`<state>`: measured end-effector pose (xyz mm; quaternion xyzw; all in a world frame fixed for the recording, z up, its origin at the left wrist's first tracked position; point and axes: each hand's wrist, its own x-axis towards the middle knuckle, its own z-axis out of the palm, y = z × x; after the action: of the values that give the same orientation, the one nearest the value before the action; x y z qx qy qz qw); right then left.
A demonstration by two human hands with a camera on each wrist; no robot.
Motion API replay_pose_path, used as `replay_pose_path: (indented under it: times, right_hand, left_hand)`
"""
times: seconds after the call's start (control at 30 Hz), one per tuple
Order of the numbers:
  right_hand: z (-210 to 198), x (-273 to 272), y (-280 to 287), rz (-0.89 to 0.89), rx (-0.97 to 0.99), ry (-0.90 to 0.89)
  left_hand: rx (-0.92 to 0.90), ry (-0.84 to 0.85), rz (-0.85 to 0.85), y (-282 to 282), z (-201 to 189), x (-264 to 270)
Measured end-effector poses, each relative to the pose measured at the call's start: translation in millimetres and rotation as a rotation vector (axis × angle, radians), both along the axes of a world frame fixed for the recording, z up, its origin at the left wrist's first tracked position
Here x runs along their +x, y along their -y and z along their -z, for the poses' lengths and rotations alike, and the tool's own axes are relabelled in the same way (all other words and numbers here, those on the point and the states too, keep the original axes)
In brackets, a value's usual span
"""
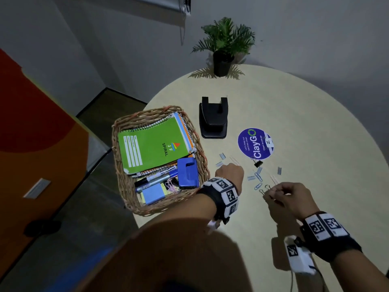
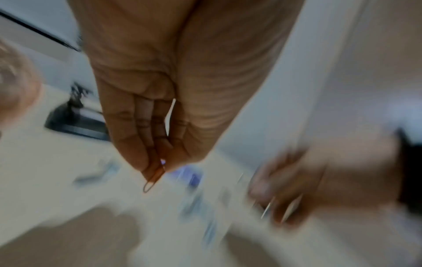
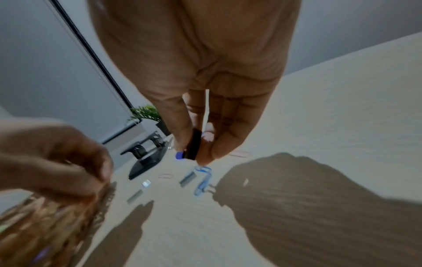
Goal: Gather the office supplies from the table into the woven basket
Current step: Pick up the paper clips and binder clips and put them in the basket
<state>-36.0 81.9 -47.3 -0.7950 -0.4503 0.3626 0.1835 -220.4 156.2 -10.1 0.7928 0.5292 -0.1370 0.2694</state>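
Two hands work at 3 o'clock of the basket point(image 1: 130, 144). Your left hand point(image 1: 229, 172) pinches a paper clip point(image 2: 153, 180); your right hand point(image 1: 288, 199) pinches a binder clip point(image 3: 192, 144).

**Around the work area**

A potted plant point(image 1: 224, 46) stands at the table's point(image 1: 305, 123) far edge, well beyond the fingers. A round blue sticker point(image 1: 255, 144) lies flat on the tabletop, just past the fingertips. An orange door point(image 1: 31, 133) is off to the left, well apart from them.
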Motion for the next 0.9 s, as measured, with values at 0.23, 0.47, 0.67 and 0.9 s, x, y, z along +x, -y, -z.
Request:
replay_pose_path:
  times: [0.23,0.47,0.67,0.9]
  right_hand:
    - [-33,-48,-25,-0.118,0.104,-0.232]
    - [-34,-145,-51,-0.275,0.008,-0.551]
    - [-35,-197,-61,-0.363,-0.012,-0.54]
    - [-42,-168,-48,-0.246,0.073,-0.305]
  left_hand:
    - [0.213,0.546,-0.674,17,-33,-120]
    - [-0.039,0.562,-0.963,22,6,-201]
    - [0.039,0.599,-0.947,25,2,-222]
    - [0.187,0.577,-0.802,28,-19,-186]
